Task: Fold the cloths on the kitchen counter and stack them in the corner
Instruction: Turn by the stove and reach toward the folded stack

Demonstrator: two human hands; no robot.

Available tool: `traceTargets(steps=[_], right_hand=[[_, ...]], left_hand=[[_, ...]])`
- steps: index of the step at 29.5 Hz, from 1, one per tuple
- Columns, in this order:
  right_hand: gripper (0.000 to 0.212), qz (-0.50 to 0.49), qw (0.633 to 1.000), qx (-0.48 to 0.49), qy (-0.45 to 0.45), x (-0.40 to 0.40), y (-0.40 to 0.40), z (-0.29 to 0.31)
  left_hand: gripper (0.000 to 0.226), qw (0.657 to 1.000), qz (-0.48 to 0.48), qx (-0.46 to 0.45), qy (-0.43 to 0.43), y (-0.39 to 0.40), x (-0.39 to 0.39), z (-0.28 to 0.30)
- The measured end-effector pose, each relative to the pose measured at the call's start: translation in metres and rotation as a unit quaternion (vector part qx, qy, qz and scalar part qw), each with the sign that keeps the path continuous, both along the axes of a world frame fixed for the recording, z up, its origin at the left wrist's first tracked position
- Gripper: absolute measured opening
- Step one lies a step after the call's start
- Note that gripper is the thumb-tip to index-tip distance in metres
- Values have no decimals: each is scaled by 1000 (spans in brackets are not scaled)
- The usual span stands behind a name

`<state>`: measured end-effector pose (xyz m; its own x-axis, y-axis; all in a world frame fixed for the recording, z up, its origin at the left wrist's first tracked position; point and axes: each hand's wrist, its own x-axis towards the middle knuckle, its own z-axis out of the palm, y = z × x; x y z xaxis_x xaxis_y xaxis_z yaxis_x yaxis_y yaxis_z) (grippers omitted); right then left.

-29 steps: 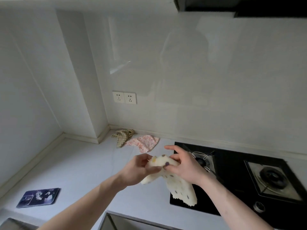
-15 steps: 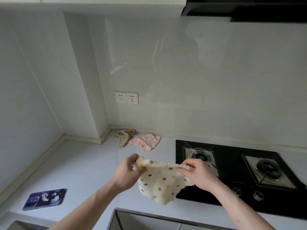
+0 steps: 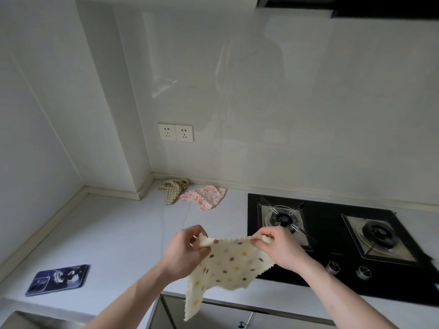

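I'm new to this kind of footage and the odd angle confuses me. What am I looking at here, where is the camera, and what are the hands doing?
There is no machine here: these are a person's two bare hands, filmed by one wide-angle camera worn on the head, looking forward and down. That is why the arms come in from the bottom edge.

The left hand and the right hand each pinch an upper corner of a cream polka-dot cloth, holding it spread in the air above the white kitchen counter.

On the counter, near the wall, lie two unfolded cloths: a tan checked cloth and, touching it, a pink patterned cloth. A phone in a dark blue case lies at the left. At the right is a black gas hob with two burners. Two wall sockets sit above.
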<state>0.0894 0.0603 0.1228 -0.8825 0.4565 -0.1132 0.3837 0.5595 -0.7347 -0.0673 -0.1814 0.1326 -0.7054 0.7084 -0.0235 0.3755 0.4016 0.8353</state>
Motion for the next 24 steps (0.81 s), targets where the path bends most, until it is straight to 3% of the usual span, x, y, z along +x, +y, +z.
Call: traceTargets(steps=[2,9,16,20,24], right_hand=[[4,8,1000,-8,-9,-1,10,-2],[9,27,998,21,-60,-8,46,-19],[11,29,997,62,30,-58,82,8],[12,33,994,60,81,-73,95,22],[5,65,993,52,83,-65,97,10]], left_hand=[[15,1000,-7,-17,21,4,-2,-1],[14,996,17,-68,48,14,-21,-17],[20,970,93,-83,210,50,-56,4],[31,959,125,-56,247,59,-65,14],[23,956,120,-81,253,49,-57,-6]])
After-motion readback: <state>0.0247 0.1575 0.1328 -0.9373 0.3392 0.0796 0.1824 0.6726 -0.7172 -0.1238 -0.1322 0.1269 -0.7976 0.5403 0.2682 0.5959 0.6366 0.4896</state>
